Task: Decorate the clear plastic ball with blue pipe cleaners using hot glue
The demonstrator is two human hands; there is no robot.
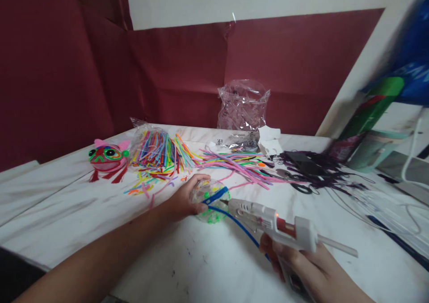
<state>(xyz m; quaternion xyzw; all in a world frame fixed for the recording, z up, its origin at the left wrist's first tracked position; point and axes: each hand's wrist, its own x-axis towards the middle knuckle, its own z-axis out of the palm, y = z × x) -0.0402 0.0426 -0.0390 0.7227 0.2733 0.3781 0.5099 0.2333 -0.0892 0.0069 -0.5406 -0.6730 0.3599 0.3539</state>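
Observation:
My left hand (pixel 193 195) is wrapped round a clear plastic ball (pixel 214 216) with green marks on it. A blue pipe cleaner (pixel 246 231) lies bent across the ball, and its loose end runs down toward my right hand. In my right hand (pixel 295 260) is a white hot glue gun (pixel 264 216), its small light lit and a clear glue stick (pixel 338 246) sticking out of the back. The gun's nozzle points at the blue pipe cleaner, close to the ball. Whether the tip touches it I cannot tell.
Beyond my hands lie bagged pipe cleaners (pixel 154 151) and loose pink ones (pixel 234 164). A pink animal-faced ornament (pixel 107 160) sits at the left. Scissors (pixel 300 187), purple threads (pixel 321 166) and a dark phone (pixel 304 163) are at the right. A clear bag (pixel 243 106) stands behind.

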